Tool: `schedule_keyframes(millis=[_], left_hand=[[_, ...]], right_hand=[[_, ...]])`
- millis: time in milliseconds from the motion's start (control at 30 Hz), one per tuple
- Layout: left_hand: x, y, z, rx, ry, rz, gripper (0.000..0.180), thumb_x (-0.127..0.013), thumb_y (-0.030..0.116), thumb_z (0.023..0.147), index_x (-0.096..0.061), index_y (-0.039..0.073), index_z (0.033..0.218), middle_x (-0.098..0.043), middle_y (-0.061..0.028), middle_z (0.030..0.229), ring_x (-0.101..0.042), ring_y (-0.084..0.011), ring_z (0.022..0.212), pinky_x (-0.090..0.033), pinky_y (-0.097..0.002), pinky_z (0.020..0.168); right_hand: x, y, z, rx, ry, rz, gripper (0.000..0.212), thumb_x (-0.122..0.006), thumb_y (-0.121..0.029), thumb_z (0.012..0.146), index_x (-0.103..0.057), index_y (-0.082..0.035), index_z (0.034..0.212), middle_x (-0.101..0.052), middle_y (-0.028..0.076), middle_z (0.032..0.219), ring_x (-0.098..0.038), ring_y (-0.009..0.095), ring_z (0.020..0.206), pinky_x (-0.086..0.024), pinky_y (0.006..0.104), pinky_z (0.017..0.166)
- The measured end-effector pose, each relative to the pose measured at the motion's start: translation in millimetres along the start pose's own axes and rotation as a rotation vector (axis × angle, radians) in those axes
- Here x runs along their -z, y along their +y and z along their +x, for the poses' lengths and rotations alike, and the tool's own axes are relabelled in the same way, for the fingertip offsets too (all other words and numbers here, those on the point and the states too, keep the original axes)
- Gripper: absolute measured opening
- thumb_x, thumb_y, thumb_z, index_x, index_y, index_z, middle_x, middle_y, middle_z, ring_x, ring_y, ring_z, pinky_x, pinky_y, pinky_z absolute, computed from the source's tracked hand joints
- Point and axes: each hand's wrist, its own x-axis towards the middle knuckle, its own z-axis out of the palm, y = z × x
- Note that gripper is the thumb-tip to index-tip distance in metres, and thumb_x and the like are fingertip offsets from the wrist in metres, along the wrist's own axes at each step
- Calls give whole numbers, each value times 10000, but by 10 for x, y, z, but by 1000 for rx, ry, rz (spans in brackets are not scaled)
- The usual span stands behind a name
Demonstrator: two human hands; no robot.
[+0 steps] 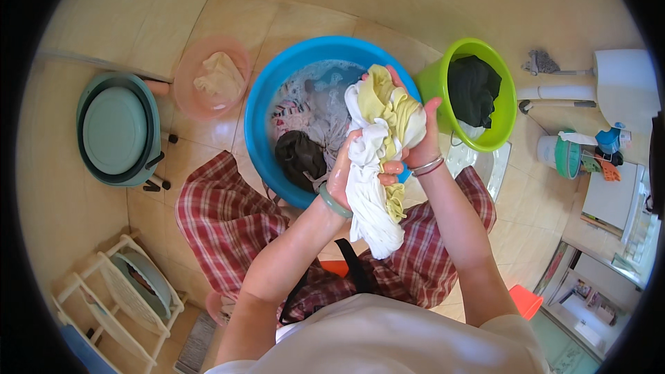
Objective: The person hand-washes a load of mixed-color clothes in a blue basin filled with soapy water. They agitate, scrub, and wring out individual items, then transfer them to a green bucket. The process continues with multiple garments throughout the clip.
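Above the near right side of the big blue tub (pixel 257 118), got a white and yellow cloth bundle (pixel 377 218) bunched up between left hand (pixel 341 174) and right hand (pixel 424 140), with a long white end dangling toward plaid trousers (pixel 225 208). On the left, partly closed and hugging the bundle, with a green bangle (pixel 334 202) at the wrist. On the right, cupped around the yellow part, half open with thumb raised, metal bangles (pixel 427 166) below. Can't tell whether one garment or two, tbh. Down in the tub: sudsy water (pixel 315 76), a dark garment (pixel 299 157) and some pink-patterned cloth (pixel 291 114). Just to the right, a lime-green bucket (pixel 509 100) with black cloth (pixel 473 90) stuffed inside. Off to the upper left, a see-through pink basin (pixel 185 90) with a cream cloth (pixel 220 76) in it. Further left, nested grey-green basins (pixel 114 131).
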Motion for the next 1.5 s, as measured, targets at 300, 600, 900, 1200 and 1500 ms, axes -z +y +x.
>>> schedule_keyframes(millis=[300, 600, 900, 1200, 1500], left_hand=[[-89, -27, -96, -163, 493, 673, 427, -537, 426, 959, -567, 66, 1187, -649, -60, 890, -637, -182, 727, -523, -297, 588], [502, 6, 7, -591, 456, 1150, 386, -509, 159, 973, -454, -12, 1314, -600, -103, 1147, -594, -176, 1008, -481, -298, 855], [167, 21, -84, -492, 350, 1003, 758, -602, 354, 968, -179, 6, 1492, -396, -123, 1435, -388, -227, 1328, -339, -326, 1101], [-174, 148, -171, -307, 534, 856, 500, -677, 374, 896, -559, 41, 1250, -667, -86, 1065, -674, -170, 825, -552, -300, 690], [-149, -45, -109, 171, -107, 12, 692, -377, 637, 943, -399, 175, 1457, -576, -273, 1181, -623, -346, 779, -535, -475, 684]], right_hand=[[-131, -212, 104, -87, 256, -399, 200, -704, -105, 864, -509, -98, 908, -618, 36, 942, -625, 139, 863, -517, 272, 736], [74, 39, 97, 61, 272, -1069, 164, -659, -19, 798, -554, -33, 922, -552, 19, 869, -552, 114, 855, -466, 264, 778], [108, 123, 79, 114, 316, -1101, 532, -564, -20, 889, -453, -38, 1409, -506, 116, 1377, -477, 181, 1254, -389, 304, 1036], [11, -160, 74, -137, 130, -300, 711, -398, -544, 997, -240, -97, 1527, -348, 191, 1519, -426, 288, 1343, -328, 413, 1130], [-326, -83, 70, -92, -232, 162, 880, -572, -698, 828, -282, -251, 1528, -395, 165, 1486, -298, 525, 1363, -334, 628, 1066]])
